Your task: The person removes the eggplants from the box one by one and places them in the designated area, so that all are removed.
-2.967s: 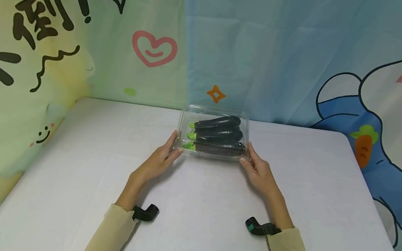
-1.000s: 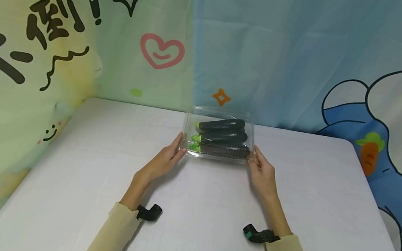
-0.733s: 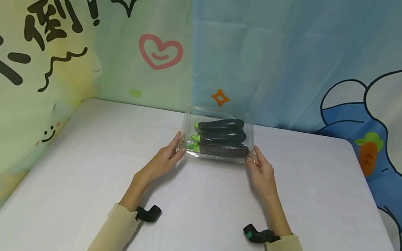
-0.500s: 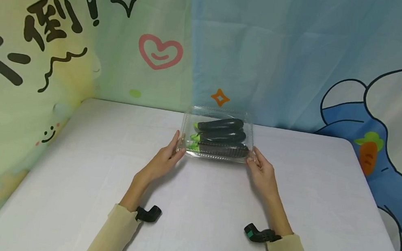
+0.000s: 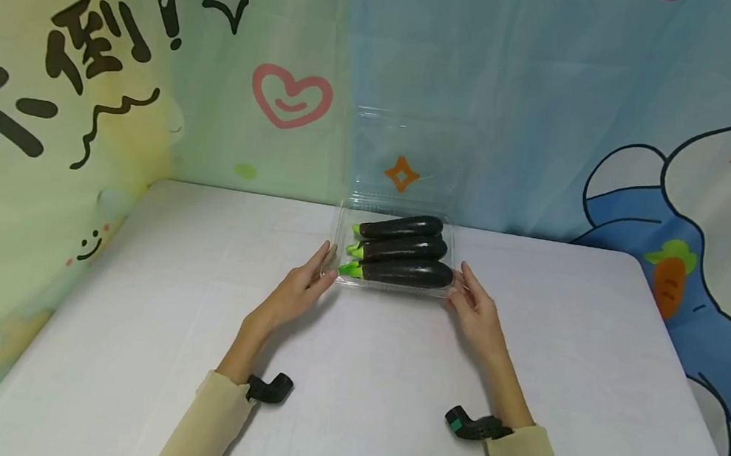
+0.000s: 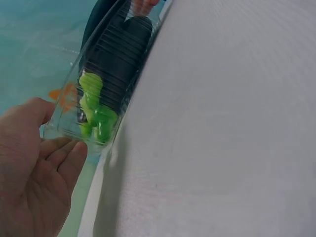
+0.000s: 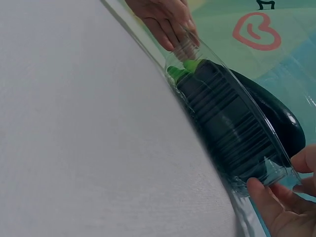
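A clear plastic clamshell box (image 5: 392,288) stands near the back edge of the table, its see-through lid (image 5: 415,137) raised against the backdrop. Three dark purple eggplants (image 5: 406,272) lie side by side inside, green stems to the left. My left hand (image 5: 295,291) grips the box's near left corner; in the left wrist view its thumb is at the rim and its fingers (image 6: 69,158) are beneath. At the near right corner, my right hand (image 5: 478,318) holds the box between thumb and fingers, as the right wrist view shows with the fingertips (image 7: 256,190) against the plastic wall.
The box rests on a white-covered table (image 5: 362,391). Right behind it hangs a printed cloth backdrop (image 5: 538,112) with cartoon drawings. Each wrist wears a black camera mount, the left one (image 5: 270,387) and the right one (image 5: 475,424).
The box's lid, down over the eggplants half a second ago, is now up at the back, and the eggplants lie uncovered. Both hands keep nearly the same place at the corners.
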A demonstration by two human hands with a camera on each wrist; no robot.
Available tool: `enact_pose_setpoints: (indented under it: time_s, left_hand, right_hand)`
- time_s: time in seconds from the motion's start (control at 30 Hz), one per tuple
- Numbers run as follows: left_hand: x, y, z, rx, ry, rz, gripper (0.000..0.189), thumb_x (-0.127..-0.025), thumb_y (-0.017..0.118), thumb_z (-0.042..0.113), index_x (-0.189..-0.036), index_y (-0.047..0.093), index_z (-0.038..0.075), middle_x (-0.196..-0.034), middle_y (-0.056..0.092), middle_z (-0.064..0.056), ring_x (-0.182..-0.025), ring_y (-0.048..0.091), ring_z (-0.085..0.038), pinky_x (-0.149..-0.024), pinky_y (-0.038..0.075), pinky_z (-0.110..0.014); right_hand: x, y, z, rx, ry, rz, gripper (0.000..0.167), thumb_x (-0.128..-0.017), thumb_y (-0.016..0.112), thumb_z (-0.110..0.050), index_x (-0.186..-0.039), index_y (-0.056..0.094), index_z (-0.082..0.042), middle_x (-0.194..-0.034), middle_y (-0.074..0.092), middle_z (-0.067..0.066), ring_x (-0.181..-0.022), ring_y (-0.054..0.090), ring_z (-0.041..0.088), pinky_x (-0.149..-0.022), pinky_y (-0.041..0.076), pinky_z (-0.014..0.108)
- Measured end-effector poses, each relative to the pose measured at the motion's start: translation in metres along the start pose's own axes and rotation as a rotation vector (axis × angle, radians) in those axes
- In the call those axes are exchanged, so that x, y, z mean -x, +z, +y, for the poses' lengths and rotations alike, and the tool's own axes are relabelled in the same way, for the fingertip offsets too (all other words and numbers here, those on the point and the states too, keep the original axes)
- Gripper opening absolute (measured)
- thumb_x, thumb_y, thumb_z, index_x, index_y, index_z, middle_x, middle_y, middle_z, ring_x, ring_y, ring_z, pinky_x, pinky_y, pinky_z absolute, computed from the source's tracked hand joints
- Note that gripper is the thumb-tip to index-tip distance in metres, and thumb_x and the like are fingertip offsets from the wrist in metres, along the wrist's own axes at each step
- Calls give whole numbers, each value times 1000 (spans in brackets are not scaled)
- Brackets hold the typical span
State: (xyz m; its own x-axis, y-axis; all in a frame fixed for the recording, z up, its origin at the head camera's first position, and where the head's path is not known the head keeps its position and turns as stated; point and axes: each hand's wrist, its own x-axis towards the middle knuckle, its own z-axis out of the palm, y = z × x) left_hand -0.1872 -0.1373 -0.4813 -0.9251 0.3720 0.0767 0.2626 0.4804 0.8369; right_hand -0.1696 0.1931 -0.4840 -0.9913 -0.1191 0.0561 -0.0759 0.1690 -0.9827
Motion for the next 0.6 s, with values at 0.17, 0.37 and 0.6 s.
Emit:
enact_pose_setpoints:
  time_s: [0.17, 0.37, 0.6]
  left_hand:
    - [-1, 1, 0, 50, 9, 17, 68, -103, 46, 33, -155, 14, 3, -157, 33, -11, -140, 41, -28, -113, 37, -44]
    - [-5, 1, -1, 156, -8, 62, 66, -100, 52, 26, -155, 21, 9, -154, 40, -10, -138, 45, -26, -110, 41, -40]
    - [-10, -1, 1, 118, -34, 95, 61, -97, 54, 23, -152, 32, 9, -148, 49, -8, -131, 54, -26, -104, 48, -40]
  right_hand:
    - [0, 2, 1, -46, -20, -3, 59, -103, 40, -6, -154, 12, 1, -147, 33, 30, -110, 50, -15, -87, 51, 11]
    - [-1, 5, 0, 29, 0, 31, 57, -101, 37, -6, -154, 16, 0, -144, 35, 26, -120, 48, 3, -85, 50, 8]
    - [-2, 5, -2, 19, 12, 56, 52, -102, 37, -7, -151, 23, 4, -141, 40, 27, -112, 51, -5, -84, 52, 11]
